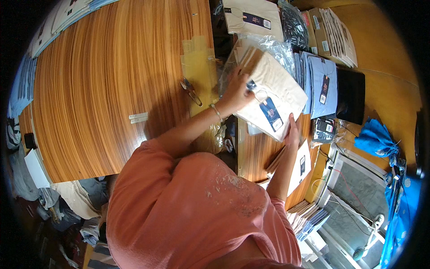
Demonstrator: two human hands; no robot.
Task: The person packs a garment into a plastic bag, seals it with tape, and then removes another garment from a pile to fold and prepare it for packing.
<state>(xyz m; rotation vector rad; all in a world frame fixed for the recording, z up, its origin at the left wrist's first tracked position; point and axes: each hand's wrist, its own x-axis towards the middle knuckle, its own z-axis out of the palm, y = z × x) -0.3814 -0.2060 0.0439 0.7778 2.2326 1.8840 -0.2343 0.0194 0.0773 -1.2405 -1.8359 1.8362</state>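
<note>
Both hands are clamped on a tilted stack of cream folded garments [289, 83], held at the gap between a large striped wooden table [103, 67] and a smaller wooden surface [250, 154]. A dark tag [271, 114] lies on the stack's face, with a thin loop of string above it. Behind the stack, and partly hidden by it, is a clear plastic bag [271, 44]; just right stand blue folded garments [323, 85], with a cream tagged pack [255, 20] beyond. The right forearm crosses in front of another cream garment [298, 172]. On the large table, snips [191, 92] lie beside yellowish tape [197, 56], near white strips [139, 117]. The left hand [236, 92] closes on the stack's left side, its fingers bent beside a small dark label; the right hand [291, 133] grips the lower right edge, thumb uppermost, remaining fingers largely hidden.
</note>
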